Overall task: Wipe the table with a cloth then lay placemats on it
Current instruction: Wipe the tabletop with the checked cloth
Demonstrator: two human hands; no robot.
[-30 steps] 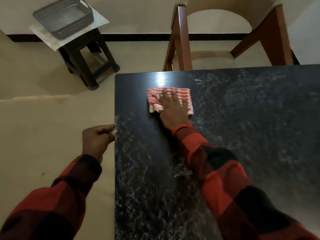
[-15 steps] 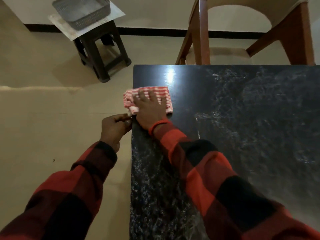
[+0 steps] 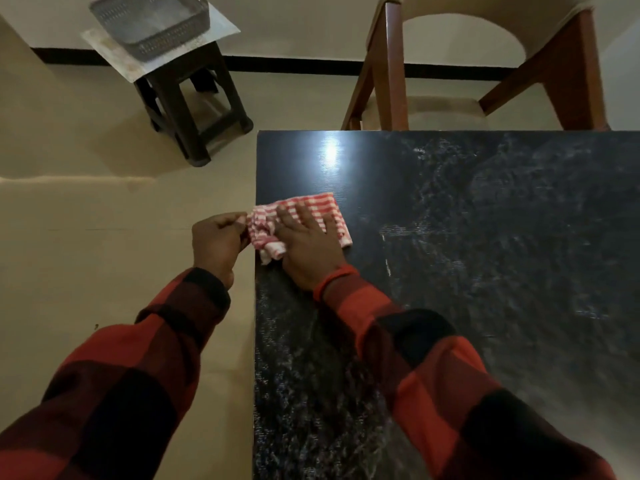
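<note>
The cloth (image 3: 300,226), striped red and white, is spread at the left edge of the table (image 3: 485,254), with its bunched left end hanging just past that edge. It is pressed flat onto the dark top by the right hand (image 3: 309,244), whose fingers are laid out straight across the stripes. The bunched end is met by the left hand (image 3: 217,240), held off the table's side with its fingers curled; the fingertips touch the cloth, and they appear to pinch it, though the grip itself cannot be made out clearly. Both arms are covered by red and black checked sleeves (image 3: 433,368). The table top is marked by pale smears, and a bright glare is seen near its far edge. A chair (image 3: 388,64) is stood against the far side. On the floor to the far left, a stool (image 3: 194,109) is topped by a sheet and a grey basket (image 3: 152,26). No writing or label can be read.
</note>
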